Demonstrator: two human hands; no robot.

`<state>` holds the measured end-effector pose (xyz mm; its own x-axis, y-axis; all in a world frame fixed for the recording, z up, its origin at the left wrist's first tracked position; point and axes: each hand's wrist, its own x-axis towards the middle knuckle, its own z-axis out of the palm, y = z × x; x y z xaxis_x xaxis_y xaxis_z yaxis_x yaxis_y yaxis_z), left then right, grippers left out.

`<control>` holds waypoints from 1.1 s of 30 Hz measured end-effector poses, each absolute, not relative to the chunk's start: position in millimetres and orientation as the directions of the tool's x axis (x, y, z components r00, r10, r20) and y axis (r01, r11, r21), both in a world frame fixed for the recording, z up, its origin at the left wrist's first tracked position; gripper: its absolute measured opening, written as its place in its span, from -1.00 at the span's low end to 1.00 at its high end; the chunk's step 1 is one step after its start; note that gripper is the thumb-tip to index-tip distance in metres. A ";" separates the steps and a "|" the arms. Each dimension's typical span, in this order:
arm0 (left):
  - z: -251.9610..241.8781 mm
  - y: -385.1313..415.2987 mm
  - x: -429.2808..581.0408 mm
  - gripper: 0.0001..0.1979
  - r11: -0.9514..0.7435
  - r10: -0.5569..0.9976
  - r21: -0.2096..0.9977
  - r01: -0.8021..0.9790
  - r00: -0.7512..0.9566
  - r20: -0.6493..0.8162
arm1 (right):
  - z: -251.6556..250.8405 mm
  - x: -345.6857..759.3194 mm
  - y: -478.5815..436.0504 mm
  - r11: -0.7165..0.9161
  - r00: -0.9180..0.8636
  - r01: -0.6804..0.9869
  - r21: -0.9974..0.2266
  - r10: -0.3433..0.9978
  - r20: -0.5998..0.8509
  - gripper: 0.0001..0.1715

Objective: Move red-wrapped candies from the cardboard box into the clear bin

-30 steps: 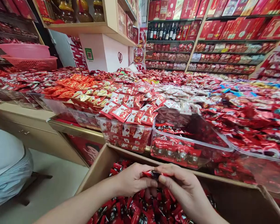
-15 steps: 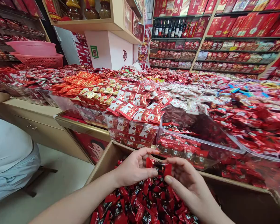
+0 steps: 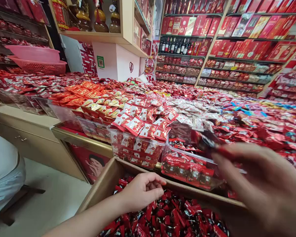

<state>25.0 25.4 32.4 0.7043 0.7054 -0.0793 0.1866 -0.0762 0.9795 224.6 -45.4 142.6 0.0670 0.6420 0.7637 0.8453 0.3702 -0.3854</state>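
Sweets (image 3: 162, 217), red-black-wrapped, crowd your brown cardboard box (image 3: 96, 187), part-fill the clear plastic bin (image 3: 180, 150) beyond; right hand (image 3: 259, 184) pinches one (image 3: 204, 140), left hand (image 3: 146, 192) curls loosely.

Surface finishes about a matt cardboard box (image 3: 103, 181).
Glossy, crinkled film wrappers are seen on the red sweets (image 3: 167, 214) inside the box; smooth, transparent plastic is shown by the bin (image 3: 187, 153) just beyond it. To the box's left, a metallic sheen is borne by the gold edging strip (image 3: 86, 141), and a smooth, wood-look finish by the cabinet (image 3: 39, 133). Farther back, pink plastic is displayed by the perforated basket (image 3: 43, 67).
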 end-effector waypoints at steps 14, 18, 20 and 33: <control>39.4 32.2 11.5 -0.79 -0.650 0.564 0.681 0.337 0.814 0.136 | 114.2 240.8 124.9 0.424 -0.442 0.890 0.166 0.892 0.094 -0.83; 41.2 32.9 12.1 -0.80 -0.654 0.563 0.672 0.348 0.817 0.124 | 105.5 246.2 122.9 0.467 -0.471 0.879 0.100 0.882 0.025 -0.84; 41.3 33.8 11.6 -0.80 -0.651 0.561 0.670 0.357 0.821 0.107 | 102.8 251.2 123.7 0.473 -0.474 0.878 0.070 0.881 -0.006 -0.75; 13.4 36.7 6.7 -0.79 -0.720 0.447 0.528 0.451 0.883 -0.144 | 96.2 260.8 134.8 0.439 -0.438 0.898 0.037 0.899 -0.028 -0.52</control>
<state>6.7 36.7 13.4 0.8828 0.4473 -0.1439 0.4508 -0.7200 0.5277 260.8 134.8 96.2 -0.4379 0.8986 -0.0284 0.8979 0.4387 0.0367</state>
